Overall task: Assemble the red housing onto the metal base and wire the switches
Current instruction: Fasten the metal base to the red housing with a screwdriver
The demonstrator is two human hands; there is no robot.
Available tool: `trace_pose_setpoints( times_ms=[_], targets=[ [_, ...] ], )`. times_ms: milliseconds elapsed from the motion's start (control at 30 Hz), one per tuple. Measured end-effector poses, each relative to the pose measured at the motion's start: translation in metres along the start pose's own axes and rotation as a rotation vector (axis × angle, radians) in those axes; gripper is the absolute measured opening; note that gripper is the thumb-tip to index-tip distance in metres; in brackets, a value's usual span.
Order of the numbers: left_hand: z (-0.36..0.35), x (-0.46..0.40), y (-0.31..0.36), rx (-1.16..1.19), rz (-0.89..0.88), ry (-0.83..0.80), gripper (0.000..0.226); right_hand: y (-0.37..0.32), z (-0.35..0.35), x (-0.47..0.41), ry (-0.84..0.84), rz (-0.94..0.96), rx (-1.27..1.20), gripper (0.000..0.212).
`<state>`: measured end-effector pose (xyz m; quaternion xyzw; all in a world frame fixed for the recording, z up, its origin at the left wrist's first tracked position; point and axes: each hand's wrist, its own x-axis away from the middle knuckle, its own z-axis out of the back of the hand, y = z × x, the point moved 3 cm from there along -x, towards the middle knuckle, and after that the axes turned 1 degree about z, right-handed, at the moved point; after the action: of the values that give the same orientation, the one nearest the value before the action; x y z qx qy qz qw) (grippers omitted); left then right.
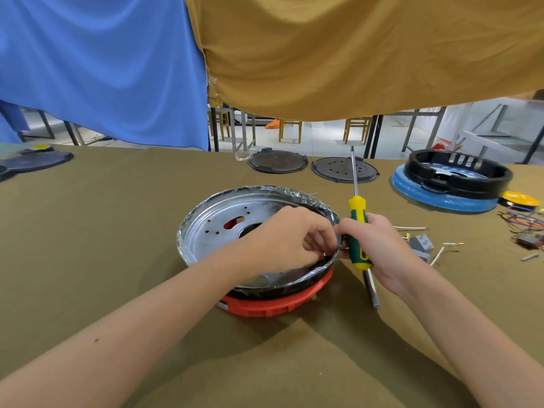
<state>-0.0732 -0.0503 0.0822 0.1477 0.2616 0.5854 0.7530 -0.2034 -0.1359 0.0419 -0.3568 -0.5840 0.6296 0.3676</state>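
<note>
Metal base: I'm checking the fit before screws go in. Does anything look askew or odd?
Yes. The metal base sits tilted on the red housing, its near right edge low and its far left edge raised. Crinkled clear film clings around its rim. The right hand holds a screwdriver point up.

Metal base [212, 231] sits tilted atop red housing [273, 304].
</note>
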Motion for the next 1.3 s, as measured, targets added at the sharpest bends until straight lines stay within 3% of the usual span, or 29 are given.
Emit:
trace_pose_setpoints(
  times_ms=[100,267,367,467,533,600,667,733,900,1000,1100,1200,1300],
  targets=[
    [0.003,0.002,-0.002,-0.065,0.013,0.049,0.024,0.001,0.0,0.0,0.007,-0.002,-0.016,0.011],
    [-0.003,0.006,0.005,-0.284,-0.05,-0.061,0.033,0.002,0.001,-0.001,0.014,-0.009,-0.004,0.01],
    [-0.003,0.008,0.012,-0.39,-0.072,-0.113,0.023,0.002,0.001,-0.001,0.016,-0.009,0.006,0.011],
    [0.005,0.01,0.012,-0.281,0.022,-0.143,0.02,0.002,0.001,-0.001,0.022,-0.008,-0.01,0.013],
    [0.003,0.017,0.011,-0.221,0.069,-0.179,0.031,0.001,0.001,-0.001,0.025,-0.011,-0.034,0.013],
    [-0.008,0.025,0.017,-0.361,0.038,-0.143,0.053,0.001,0.001,-0.001,0.026,-0.004,-0.049,0.012],
    [-0.018,0.027,0.021,-0.441,-0.033,-0.029,0.047,0.001,0.001,0.0,0.025,0.0,-0.072,0.012],
    [-0.015,0.026,0.018,-0.351,-0.004,0.046,0.035,0.0,0.001,0.0,0.024,-0.009,-0.115,0.01],
    [0.002,0.024,0.016,-0.217,0.048,0.033,0.028,0.002,-0.003,0.001,0.022,-0.113,-0.274,0.006],
    [0.016,0.024,0.015,-0.133,0.062,0.025,0.028,0.008,-0.006,0.002,-0.022,-0.162,-0.147,0.014],
    [0.027,0.027,0.012,-0.093,0.087,0.029,0.028,0.012,-0.011,0.004,-0.107,-0.222,-0.167,0.02],
    [0.032,0.031,0.009,-0.056,0.102,0.013,0.026,0.009,-0.018,0.009,-0.283,-0.283,-0.372,0.011],
    [0.039,0.034,0.006,0.023,0.12,0.004,0.024,0.007,-0.021,0.012,-0.373,-0.32,-0.493,0.019]
  ],
)
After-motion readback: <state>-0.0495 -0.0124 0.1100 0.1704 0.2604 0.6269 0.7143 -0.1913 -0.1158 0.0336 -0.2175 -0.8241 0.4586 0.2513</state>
